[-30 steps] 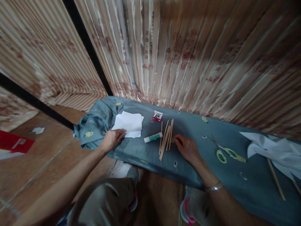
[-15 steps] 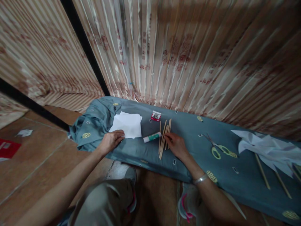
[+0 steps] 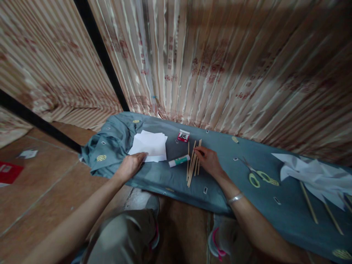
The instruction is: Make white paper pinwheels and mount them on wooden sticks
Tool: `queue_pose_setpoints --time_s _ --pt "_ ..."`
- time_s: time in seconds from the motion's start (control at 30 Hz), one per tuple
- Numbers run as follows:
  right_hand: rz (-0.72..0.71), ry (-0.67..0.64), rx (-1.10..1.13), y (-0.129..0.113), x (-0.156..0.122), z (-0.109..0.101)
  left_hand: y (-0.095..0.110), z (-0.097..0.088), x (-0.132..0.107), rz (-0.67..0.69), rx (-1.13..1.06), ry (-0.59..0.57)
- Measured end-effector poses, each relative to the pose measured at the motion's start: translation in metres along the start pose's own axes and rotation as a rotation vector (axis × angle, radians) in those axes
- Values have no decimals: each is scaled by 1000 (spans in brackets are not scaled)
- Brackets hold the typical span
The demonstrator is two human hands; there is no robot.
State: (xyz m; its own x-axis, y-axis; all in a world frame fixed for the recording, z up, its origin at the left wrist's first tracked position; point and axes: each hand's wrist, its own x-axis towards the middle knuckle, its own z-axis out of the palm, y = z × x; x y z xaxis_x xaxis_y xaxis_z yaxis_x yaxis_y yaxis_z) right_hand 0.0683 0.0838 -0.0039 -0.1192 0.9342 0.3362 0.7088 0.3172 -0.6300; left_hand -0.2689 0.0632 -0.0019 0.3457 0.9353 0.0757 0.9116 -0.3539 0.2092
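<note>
A blue-grey cloth [image 3: 236,183] covers a low bench in front of me. My left hand [image 3: 131,165] rests palm down at the near edge of a stack of white paper sheets [image 3: 150,145], fingers touching the paper. My right hand [image 3: 208,160] lies on a bundle of several thin wooden sticks [image 3: 192,163], its fingertips curled onto the sticks near their far ends. A white and green glue stick [image 3: 179,160] lies between my two hands. A small red and white box [image 3: 183,136] sits just beyond the sticks.
Scissors with yellow-green handles [image 3: 258,176] lie to the right on the cloth. White paper pinwheels on sticks [image 3: 316,176] rest at the far right. A striped curtain [image 3: 220,66] hangs right behind the bench. My knees and shoes show below the bench edge.
My right hand slid left and away along the cloth onto the far part of the stick bundle. My left hand stayed at the paper's edge. The camera swung slightly.
</note>
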Motion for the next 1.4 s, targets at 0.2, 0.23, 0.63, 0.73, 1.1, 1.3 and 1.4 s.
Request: queue_pose_setpoints --time_s 0.2,0.23,0.63,0.73,1.1,1.3,1.4 --pt "-2 -5 -1 1 -5 2 2 -6 3 -64 -84 71" --pt "-1 -8 0 1 -7 1 2 -7 3 -72 -102 81" --pt "45 -23 29 10 -37 -6 0 -10 1 -156 -409 159" --pt "46 -26 29 11 -37 -6 1 -9 0 -173 -448 170" --pt "76 4 53 10 -39 -10 14 -13 3 -283 -537 367" --pt "40 123 139 -20 -44 -23 72 -42 -10 -47 -604 493" --pt "5 136 137 -40 -52 -39 111 -39 -12 161 -575 466"
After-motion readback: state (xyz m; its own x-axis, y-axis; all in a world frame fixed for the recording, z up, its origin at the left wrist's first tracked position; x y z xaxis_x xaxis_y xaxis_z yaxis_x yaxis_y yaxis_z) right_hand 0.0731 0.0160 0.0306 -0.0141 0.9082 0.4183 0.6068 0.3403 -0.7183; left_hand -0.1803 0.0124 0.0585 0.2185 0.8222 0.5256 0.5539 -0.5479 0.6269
